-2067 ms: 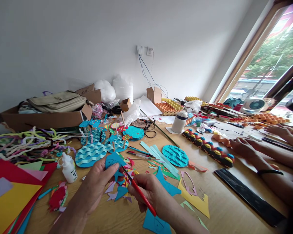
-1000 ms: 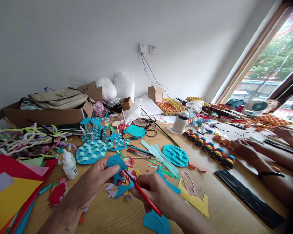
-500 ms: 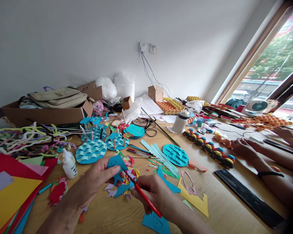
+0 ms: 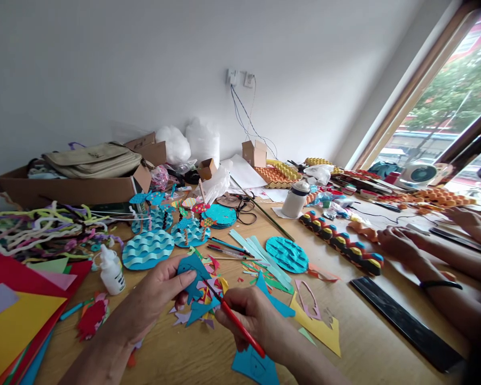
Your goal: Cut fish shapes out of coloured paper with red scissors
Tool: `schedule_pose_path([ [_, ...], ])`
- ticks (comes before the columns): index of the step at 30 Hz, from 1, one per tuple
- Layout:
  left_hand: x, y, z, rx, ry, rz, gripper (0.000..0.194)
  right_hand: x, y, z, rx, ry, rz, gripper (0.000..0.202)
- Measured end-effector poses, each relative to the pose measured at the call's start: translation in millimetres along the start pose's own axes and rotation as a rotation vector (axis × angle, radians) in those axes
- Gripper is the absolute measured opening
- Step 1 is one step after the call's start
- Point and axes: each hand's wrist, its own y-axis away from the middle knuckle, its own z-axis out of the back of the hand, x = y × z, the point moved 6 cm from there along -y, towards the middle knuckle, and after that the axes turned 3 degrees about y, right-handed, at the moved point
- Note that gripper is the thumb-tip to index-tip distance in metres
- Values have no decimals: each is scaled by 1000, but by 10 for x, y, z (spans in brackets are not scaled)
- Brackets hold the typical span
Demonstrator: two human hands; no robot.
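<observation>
Between thumb and fingers, my left hand point(image 4: 168, 283) pinches a piece of blue paper point(image 4: 192, 263) with a drawn outline on it. My right hand point(image 4: 250, 315) is wrapped round red-handled scissors point(image 4: 240, 326), whose blades meet the right edge of that paper. Under both hands lies a pile of coloured paper scraps point(image 4: 214, 283). Another blue paper piece with a drawing point(image 4: 256, 366) rests below my right wrist. Yellow paper with a cut-out gap point(image 4: 318, 326) lies to the right. Beside my left forearm stands a white glue bottle point(image 4: 112, 272).
Coloured paper sheets point(image 4: 20, 321) and pipe cleaners point(image 4: 44, 235) fill the left side. Wavy blue discs point(image 4: 148, 249) and a crumpled-textured disc point(image 4: 286, 255) lie ahead. A black strip point(image 4: 404, 323) is at right, near another person's hands point(image 4: 401, 243). A white bottle point(image 4: 295, 200) stands farther back.
The view has shifted slightly, so the table things sit a little farther left. The blue paper has tilted slightly in my left hand; the scissors remain at its edge.
</observation>
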Motion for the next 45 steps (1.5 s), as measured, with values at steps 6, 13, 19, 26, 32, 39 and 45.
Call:
schedule_pose_path([
  [6, 39, -23, -10, 19, 26, 10, 24, -6, 6, -19, 24, -33, -19, 31],
  [13, 62, -16, -9, 34, 28, 15, 23, -43, 2, -22, 25, -26, -17, 32],
  [19, 61, -22, -26, 40, 36, 39, 26, -68, 4, -22, 17, 24, -9, 32],
  [26, 95, -21, -14, 50, 44, 51, 25, -3, -1, 47, -26, 147, 77, 35],
  [32, 115, -40, 0, 33, 94, 49, 22, -41, -1, -5, 5, -12, 25, 34],
  [39, 50, -36, -51, 80, 145, -16, 13, -66, -43, -67, 16, -155, 4, 33],
  [45, 34, -3, -79, 78, 141, 6, 15, -126, -94, -158, 15, -254, -10, 40],
])
